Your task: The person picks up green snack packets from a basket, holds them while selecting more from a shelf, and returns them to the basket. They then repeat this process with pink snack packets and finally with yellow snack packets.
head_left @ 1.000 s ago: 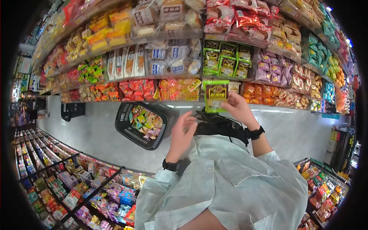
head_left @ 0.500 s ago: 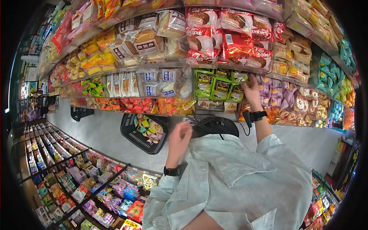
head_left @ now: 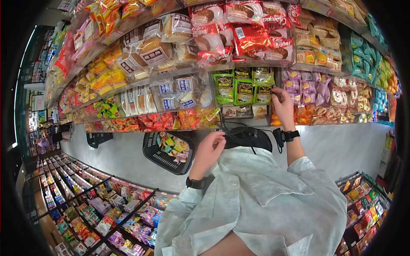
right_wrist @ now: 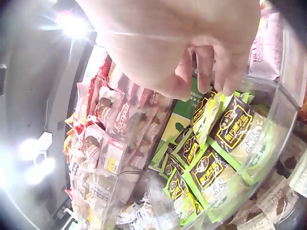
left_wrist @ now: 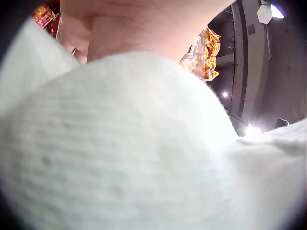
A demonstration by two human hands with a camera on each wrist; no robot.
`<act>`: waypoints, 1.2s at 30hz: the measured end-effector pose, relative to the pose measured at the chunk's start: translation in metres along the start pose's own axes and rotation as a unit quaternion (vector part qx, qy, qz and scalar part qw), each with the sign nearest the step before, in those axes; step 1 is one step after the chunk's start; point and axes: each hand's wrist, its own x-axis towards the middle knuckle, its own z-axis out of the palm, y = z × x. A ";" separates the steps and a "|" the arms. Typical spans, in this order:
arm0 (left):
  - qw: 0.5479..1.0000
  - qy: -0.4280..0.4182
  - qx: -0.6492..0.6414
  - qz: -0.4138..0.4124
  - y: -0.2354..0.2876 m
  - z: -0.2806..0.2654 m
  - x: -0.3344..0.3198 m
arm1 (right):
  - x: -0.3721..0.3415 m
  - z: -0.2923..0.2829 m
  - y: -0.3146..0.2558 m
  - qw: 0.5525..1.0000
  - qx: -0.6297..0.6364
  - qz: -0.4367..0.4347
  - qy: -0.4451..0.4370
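Note:
Green-and-black packets [head_left: 244, 91] stand in rows in a clear shelf compartment. At its right end is my right hand [head_left: 284, 109], fingers bent loosely beside the packets. The right wrist view has this hand [right_wrist: 192, 43] above the packets [right_wrist: 208, 175], fingertips at the top of the back ones; no packet shows lifted in it, and contact is unclear. My left hand [head_left: 208, 151] hangs before the body, loosely curled with nothing in it; its palm side [left_wrist: 139, 26] fills the top of the left wrist view, fingers out of view.
A black basket [head_left: 163, 160] with assorted small packets stands on the floor to the left. Red chocolate-pie bags [head_left: 247, 40] lie on the shelf above, purple packets [head_left: 306, 87] to the right. Behind are low candy bins [head_left: 102, 205] and a second basket [head_left: 99, 138].
A second ago my right hand held a green packet before the body; it then reached the shelf compartment and now holds none visibly. The fingers have drawn slightly down. The view has shifted too.

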 end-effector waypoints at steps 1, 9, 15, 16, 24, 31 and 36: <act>1.000 -0.014 0.001 0.006 0.000 0.000 -0.004 | -0.009 -0.002 -0.003 1.000 -0.002 0.028 -0.009; 0.998 -0.026 0.034 0.046 -0.056 -0.040 -0.066 | -0.123 0.018 0.074 0.995 -0.019 0.077 -0.060; 0.995 -0.035 0.077 0.060 -0.147 -0.070 -0.136 | -0.293 0.018 0.152 0.970 -0.168 0.155 -0.082; 0.994 -0.039 0.083 0.051 -0.162 -0.073 -0.148 | -0.328 0.012 0.165 0.965 -0.151 0.197 -0.079; 0.991 -0.078 0.110 0.006 -0.243 -0.087 -0.228 | -0.572 -0.072 0.208 0.925 -0.153 0.344 -0.043; 0.948 -0.078 0.309 0.023 -0.259 -0.091 -0.257 | -0.590 -0.056 0.193 0.921 -0.120 0.367 -0.045; 0.957 -0.042 0.286 0.011 -0.260 -0.083 -0.294 | -0.551 -0.030 0.216 0.960 -0.016 0.269 -0.070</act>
